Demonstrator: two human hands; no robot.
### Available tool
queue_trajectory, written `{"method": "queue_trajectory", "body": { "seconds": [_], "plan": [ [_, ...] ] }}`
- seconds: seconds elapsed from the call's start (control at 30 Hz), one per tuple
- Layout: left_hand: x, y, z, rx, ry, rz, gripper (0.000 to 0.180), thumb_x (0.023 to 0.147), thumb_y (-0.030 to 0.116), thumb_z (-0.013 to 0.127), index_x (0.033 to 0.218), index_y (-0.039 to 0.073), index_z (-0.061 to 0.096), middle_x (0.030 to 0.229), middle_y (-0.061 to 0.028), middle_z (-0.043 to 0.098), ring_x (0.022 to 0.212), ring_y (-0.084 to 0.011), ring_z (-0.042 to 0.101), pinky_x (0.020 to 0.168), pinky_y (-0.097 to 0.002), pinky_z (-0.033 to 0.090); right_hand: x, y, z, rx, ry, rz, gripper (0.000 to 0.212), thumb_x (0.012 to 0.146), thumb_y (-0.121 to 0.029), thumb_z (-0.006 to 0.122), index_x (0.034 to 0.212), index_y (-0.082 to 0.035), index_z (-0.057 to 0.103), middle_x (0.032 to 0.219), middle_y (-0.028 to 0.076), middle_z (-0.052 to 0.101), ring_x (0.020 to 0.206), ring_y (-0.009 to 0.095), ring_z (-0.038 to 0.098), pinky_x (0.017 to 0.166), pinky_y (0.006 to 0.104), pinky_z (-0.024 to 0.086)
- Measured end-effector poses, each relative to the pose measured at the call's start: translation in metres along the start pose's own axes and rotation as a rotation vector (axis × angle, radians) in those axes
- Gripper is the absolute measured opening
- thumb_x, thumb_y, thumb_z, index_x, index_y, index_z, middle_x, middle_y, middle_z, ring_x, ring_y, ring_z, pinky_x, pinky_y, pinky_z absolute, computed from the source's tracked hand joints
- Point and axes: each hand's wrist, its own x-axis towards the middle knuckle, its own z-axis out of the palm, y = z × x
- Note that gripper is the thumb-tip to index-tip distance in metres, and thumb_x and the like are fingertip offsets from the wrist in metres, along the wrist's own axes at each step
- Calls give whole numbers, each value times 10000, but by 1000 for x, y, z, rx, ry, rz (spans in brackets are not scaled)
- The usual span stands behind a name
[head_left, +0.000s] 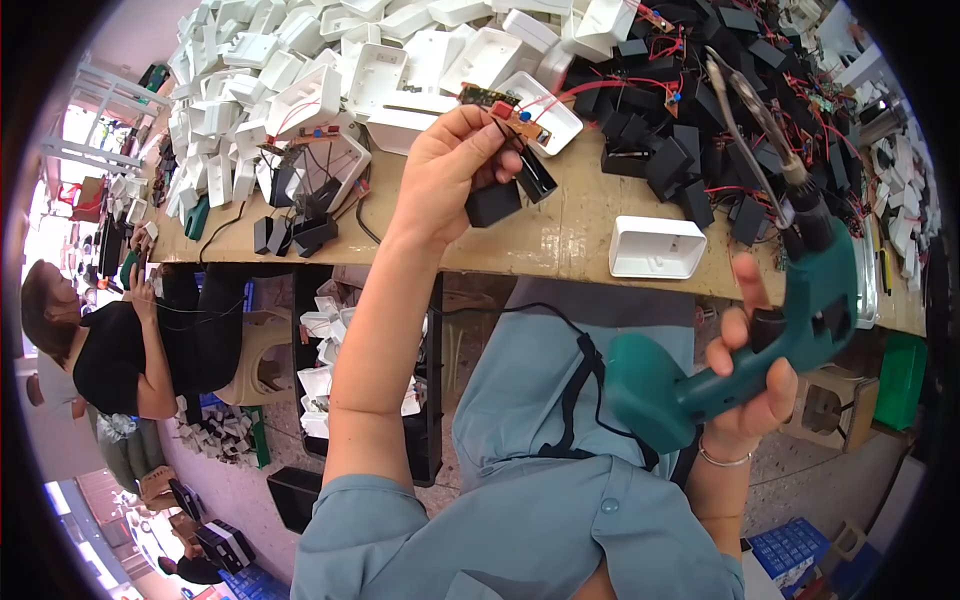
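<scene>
My left hand point(432, 178) is raised over the table, thumb and fingers pinched on a small brown circuit board point(527, 127) with a blue part and a red part. Two black boxes point(494, 205) hang below those fingers, close to the board; how they are joined to it is partly hidden. In my right hand point(768, 405) is a green soldering gun point(728, 378), gripped around its handle. Its long metal tip point(775, 130) points up and away over the black parts, with a thin metal tube beside it. The tip is apart from the board.
White plastic cases point(290, 105) pile up at the back left, black boxes with red wires point(665, 150) at the back right. One white case point(657, 250) sits at the table's front edge point(520, 262). A co-worker point(110, 345) sits at left. A green bin point(900, 380) stands at right.
</scene>
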Motion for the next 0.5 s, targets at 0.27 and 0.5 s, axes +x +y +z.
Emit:
{"method": "queue_trajectory", "body": {
  "seconds": [0.27, 0.5],
  "plan": [
    [-20, 13, 30, -231, 0, -23, 76, 917, 113, 529, 929, 38, 534, 842, -81, 637, 682, -109, 626, 572, -213, 494, 40, 43, 9, 382, -292, 237, 702, 870, -100, 552, 1448, -194, 164, 1484, 227, -47, 1281, 356, 361, 913, 418, 498],
    [-30, 16, 46, -237, -102, -13, 75, 913, 109, 539, 915, 34, 545, 854, -78, 638, 623, -79, 572, 545, -193, 458, 55, 53, 14, 377, -318, 281, 705, 846, -148, 590, 1434, -128, 201, 1481, 239, 8, 1343, 404, 199, 997, 439, 425]
  ]
}}
